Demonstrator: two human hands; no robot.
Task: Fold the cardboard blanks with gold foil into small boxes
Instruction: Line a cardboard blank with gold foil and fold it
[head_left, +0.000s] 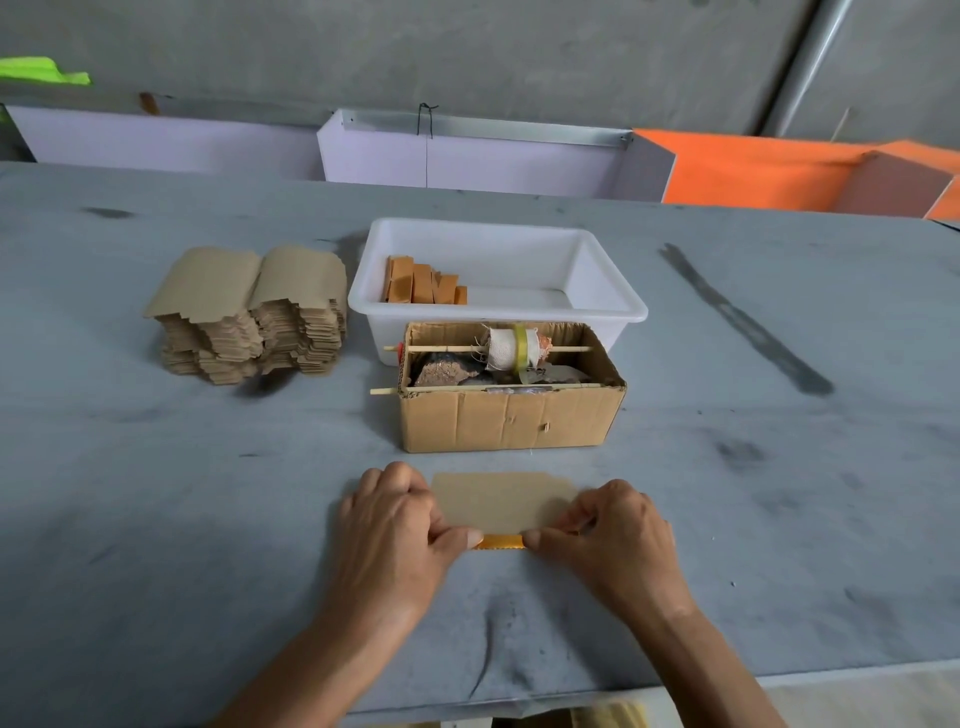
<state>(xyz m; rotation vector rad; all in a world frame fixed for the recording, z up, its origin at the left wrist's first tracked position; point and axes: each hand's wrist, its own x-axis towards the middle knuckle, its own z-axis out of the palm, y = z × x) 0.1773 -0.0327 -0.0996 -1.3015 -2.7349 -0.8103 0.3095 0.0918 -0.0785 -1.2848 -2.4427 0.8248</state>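
A flat cardboard blank (501, 501) lies brown side up on the grey table near me, a strip of gold foil (501, 542) showing along its near edge. My left hand (397, 525) pinches the blank's left near corner with thumb and curled fingers. My right hand (613, 530) pinches the right near corner the same way. Two tall stacks of blanks (249, 312) stand at the far left. Several folded gold-orange boxes (423, 286) lie in the white tub (613, 296).
An open corrugated carton (509, 418) with a tape roll (522, 345) on a wooden stick stands just beyond the blank, in front of the white tub. Purple and orange bins line the table's far edge. The table's near edge (779, 675) runs below my forearms.
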